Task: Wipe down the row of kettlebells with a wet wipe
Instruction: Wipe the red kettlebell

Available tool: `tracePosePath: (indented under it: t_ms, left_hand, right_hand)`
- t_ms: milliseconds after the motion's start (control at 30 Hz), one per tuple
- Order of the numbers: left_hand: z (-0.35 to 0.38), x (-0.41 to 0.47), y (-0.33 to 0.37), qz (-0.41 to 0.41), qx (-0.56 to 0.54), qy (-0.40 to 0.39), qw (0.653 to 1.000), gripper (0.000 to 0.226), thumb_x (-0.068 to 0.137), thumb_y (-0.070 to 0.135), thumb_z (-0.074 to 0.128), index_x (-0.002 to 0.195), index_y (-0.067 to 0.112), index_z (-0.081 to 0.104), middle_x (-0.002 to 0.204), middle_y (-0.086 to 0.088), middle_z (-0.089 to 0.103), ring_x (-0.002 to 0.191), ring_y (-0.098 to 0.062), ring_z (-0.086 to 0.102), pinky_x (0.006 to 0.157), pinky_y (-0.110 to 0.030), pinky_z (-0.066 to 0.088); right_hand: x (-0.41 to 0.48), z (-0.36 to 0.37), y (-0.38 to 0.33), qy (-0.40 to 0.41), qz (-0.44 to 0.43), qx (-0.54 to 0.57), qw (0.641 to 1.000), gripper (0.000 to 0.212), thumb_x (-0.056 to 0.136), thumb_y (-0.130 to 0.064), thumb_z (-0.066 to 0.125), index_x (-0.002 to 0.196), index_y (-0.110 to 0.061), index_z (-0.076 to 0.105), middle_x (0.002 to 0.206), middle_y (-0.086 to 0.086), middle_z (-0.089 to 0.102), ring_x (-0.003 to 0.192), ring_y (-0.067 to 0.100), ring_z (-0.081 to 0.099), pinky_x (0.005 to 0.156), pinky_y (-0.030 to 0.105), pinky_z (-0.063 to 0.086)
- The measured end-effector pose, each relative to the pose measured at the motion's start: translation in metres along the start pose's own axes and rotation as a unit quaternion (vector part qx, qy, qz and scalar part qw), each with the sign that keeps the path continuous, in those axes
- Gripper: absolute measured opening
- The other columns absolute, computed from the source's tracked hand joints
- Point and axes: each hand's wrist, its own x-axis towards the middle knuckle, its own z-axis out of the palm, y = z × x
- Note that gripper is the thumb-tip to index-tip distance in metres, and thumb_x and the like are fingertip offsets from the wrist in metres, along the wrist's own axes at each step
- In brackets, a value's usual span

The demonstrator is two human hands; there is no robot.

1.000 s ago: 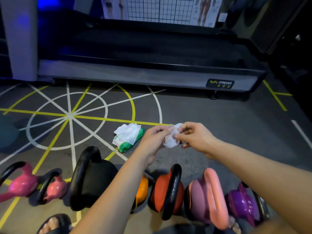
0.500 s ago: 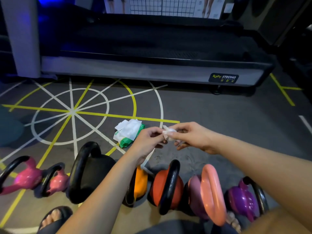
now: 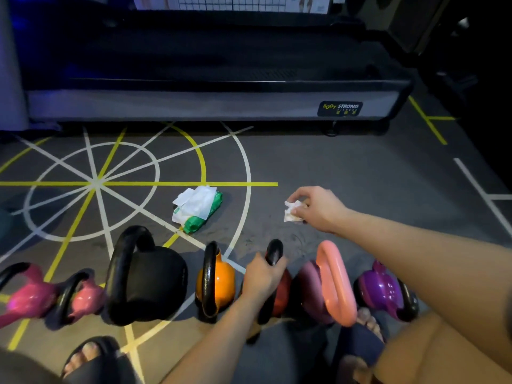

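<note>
a crumpled white wet wipe (image 3: pixel 291 212) is being pinched in the fingertips of the right hand (image 3: pixel 317 209), right of centre in the frame, above the floor and apart from every kettlebell. the black handle of the red kettlebell (image 3: pixel 282 297) is being gripped by the left hand (image 3: pixel 261 275), fingers curled round it, at lower centre. the relation that is counting: the red kettlebell is lying below and slightly left of the wipe, nearer the bottom edge, with its handle loop running from upper to lower frame. the right hand is judged to be the one being readied for it, only a short move down the frame being needed. the bell is showing as a glossy red body, largely hidden by the left hand and wrist, and is standing between the orange kettlebell (image 3: pixel 221 278) and the salmon-pink kettlebell (image 3: pixel 335 284). a pack of wipes (image 3: pixel 198 207) is lying on the floor at centre.
</note>
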Motion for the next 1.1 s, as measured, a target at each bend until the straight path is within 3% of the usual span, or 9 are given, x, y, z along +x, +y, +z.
tracePosePath:
  t_ms: [200, 300, 400, 533, 700, 767, 867, 1000, 1100]
  left_hand:
    - [0.004, -0.011, -0.011, 0.053, 0.031, 0.033, 0.998, 0.056, 0.087, 0.057, 0.066, 0.123, 0.015, 0.055, 0.12, -0.009, 0.069, 0.112, -0.031, 0.065, 0.095, -0.038, 0.053]
    - [-0.008, -0.014, -0.025, 0.072, 0.035, -0.008, 0.997, 0.059, 0.079, 0.048, 0.078, 0.123, 0.019, 0.053, 0.115, -0.004, 0.067, 0.108, -0.027, 0.064, 0.089, -0.03, 0.049]
    - [-0.024, -0.018, -0.044, 0.112, 0.075, -0.043, 0.99, 0.039, 0.084, 0.032, 0.072, 0.117, 0.023, 0.055, 0.106, -0.004, 0.07, 0.104, -0.029, 0.066, 0.091, -0.036, 0.053]
    - [-0.044, -0.026, -0.062, 0.134, 0.116, -0.084, 0.981, 0.042, 0.075, 0.027, 0.064, 0.116, 0.032, 0.057, 0.099, 0.0, 0.071, 0.097, -0.027, 0.066, 0.09, -0.042, 0.055]
    - [-0.061, -0.034, -0.088, 0.147, 0.127, -0.095, 0.976, 0.065, 0.065, 0.024, 0.057, 0.118, 0.061, 0.052, 0.092, 0.013, 0.072, 0.091, -0.015, 0.067, 0.082, -0.031, 0.054]
    - [-0.066, -0.034, -0.1, 0.152, 0.149, -0.111, 0.971, 0.051, 0.065, 0.024, 0.058, 0.111, 0.045, 0.062, 0.085, 0.007, 0.071, 0.085, -0.017, 0.068, 0.078, -0.032, 0.055]
    - [-0.064, -0.041, -0.106, 0.155, 0.205, -0.119, 0.959, 0.025, 0.064, 0.026, 0.059, 0.089, 0.025, 0.063, 0.077, 0.0, 0.068, 0.08, -0.026, 0.068, 0.072, -0.035, 0.056]
    - [-0.044, -0.067, -0.086, 0.188, 0.259, -0.14, 0.937, 0.011, 0.066, 0.025, 0.055, 0.077, 0.024, 0.055, 0.085, -0.002, 0.071, 0.088, -0.031, 0.068, 0.071, -0.033, 0.053]
    - [-0.042, -0.076, -0.08, 0.198, 0.295, -0.145, 0.923, 0.017, 0.074, 0.031, 0.056, 0.088, 0.025, 0.061, 0.095, -0.001, 0.072, 0.095, -0.028, 0.067, 0.075, -0.032, 0.05]
  right_hand:
    - [-0.009, 0.015, 0.012, -0.033, -0.006, -0.106, 0.994, 0.024, 0.09, -0.02, 0.062, 0.106, -0.033, 0.075, 0.118, 0.0, 0.071, 0.108, 0.023, 0.064, 0.095, 0.037, 0.052]
    - [-0.013, 0.017, 0.008, -0.052, -0.007, -0.154, 0.987, 0.029, 0.089, -0.017, 0.058, 0.105, -0.035, 0.074, 0.119, 0.002, 0.068, 0.108, 0.027, 0.064, 0.093, 0.042, 0.054]
    - [-0.02, 0.018, 0.005, -0.09, -0.012, -0.195, 0.977, 0.03, 0.092, -0.014, 0.056, 0.111, -0.031, 0.073, 0.117, 0.006, 0.065, 0.096, 0.03, 0.066, 0.084, 0.042, 0.058]
    - [-0.027, 0.025, 0.006, -0.114, 0.013, -0.247, 0.962, 0.033, 0.091, -0.011, 0.054, 0.113, -0.028, 0.071, 0.11, 0.007, 0.064, 0.086, 0.031, 0.069, 0.077, 0.043, 0.06]
    - [-0.053, 0.085, 0.023, 0.005, 0.128, -0.007, 0.992, 0.017, 0.085, -0.016, 0.069, 0.099, -0.023, 0.075, 0.097, 0.003, 0.074, 0.09, 0.021, 0.069, 0.075, 0.026, 0.055]
    - [-0.074, 0.121, 0.034, 0.057, 0.184, 0.128, 0.973, 0.013, 0.083, -0.014, 0.07, 0.094, -0.016, 0.076, 0.088, -0.002, 0.074, 0.087, 0.018, 0.069, 0.075, 0.025, 0.054]
    - [-0.099, 0.162, 0.047, 0.037, 0.218, 0.181, 0.958, 0.013, 0.083, -0.009, 0.065, 0.079, -0.017, 0.075, 0.08, -0.003, 0.073, 0.086, 0.021, 0.07, 0.071, 0.025, 0.055]
    - [-0.105, 0.172, 0.062, 0.049, 0.273, 0.221, 0.935, 0.011, 0.088, -0.01, 0.063, 0.091, -0.015, 0.073, 0.084, 0.004, 0.069, 0.082, 0.024, 0.064, 0.069, 0.026, 0.048]
    - [-0.106, 0.18, 0.068, 0.001, 0.304, 0.218, 0.927, 0.007, 0.086, -0.014, 0.066, 0.086, -0.012, 0.072, 0.077, 0.008, 0.068, 0.071, 0.025, 0.062, 0.06, 0.028, 0.05]
